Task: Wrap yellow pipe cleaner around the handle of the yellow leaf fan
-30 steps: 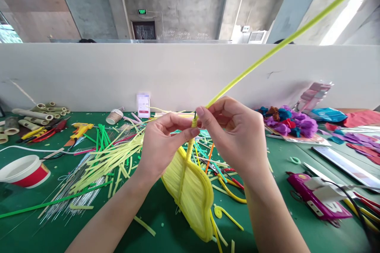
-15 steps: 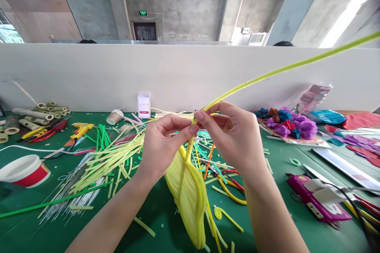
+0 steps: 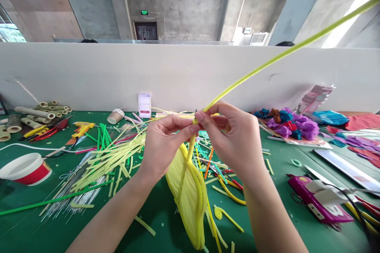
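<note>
A yellow leaf-shaped piece (image 3: 190,197) with a raised rim and a midrib hangs below my hands, its wrapped stem upward. My left hand (image 3: 166,142) pinches the top of that stem between thumb and fingers. Close against it, my right hand (image 3: 234,134) pinches a long yellow-green pipe cleaner (image 3: 255,71) where it meets the stem tip. The pipe cleaner's free length runs up past the right edge of the view. A thin dark wire end shows just above my thumbs. My curled fingers hide part of the join.
Cut pale-yellow strips (image 3: 118,150) and thin wires (image 3: 77,197) lie left, near a glue gun (image 3: 82,129) and paper cup (image 3: 26,169). Red-handled scissors (image 3: 234,181) lie behind the leaf. On the right are a purple power strip (image 3: 320,201), a phone (image 3: 347,168) and purple tufts (image 3: 305,126).
The pipe cleaner's free end has swung higher on the right and now runs straighter. Both hands keep their pinch at nearly the same place; the view has shifted slightly.
</note>
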Available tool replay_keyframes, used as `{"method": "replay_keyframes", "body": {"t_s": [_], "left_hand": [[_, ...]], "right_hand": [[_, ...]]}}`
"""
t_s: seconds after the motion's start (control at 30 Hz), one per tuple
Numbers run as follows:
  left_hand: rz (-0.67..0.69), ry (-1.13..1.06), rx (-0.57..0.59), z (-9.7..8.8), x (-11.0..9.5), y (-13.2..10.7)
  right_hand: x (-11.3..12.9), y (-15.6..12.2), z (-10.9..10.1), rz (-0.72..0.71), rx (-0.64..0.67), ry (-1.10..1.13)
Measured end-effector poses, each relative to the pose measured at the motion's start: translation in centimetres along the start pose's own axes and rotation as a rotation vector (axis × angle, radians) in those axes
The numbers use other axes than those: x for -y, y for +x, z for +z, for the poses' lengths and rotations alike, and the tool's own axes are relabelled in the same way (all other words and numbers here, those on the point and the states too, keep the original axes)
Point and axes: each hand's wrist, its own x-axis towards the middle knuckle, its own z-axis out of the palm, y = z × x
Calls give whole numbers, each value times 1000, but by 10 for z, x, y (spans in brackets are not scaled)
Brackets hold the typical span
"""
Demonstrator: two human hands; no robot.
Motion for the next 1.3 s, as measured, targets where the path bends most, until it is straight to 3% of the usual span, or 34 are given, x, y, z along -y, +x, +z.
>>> {"method": "replay_keyframes", "body": {"t_s": [0.27,0.7,1.03,1.3], "left_hand": [[100,162,37,-3,-10,-7],[203,240,-72,-12,-18,-11],[118,262,107,-22,-21,-8],[81,255,142,-26,-27,-8]], "right_hand": [[6,-2,-5,59,39,257],[10,-3,-2,110,208,401],[11,-3,-7,34,105,281],[7,-4,-7,2,183,301]]}}
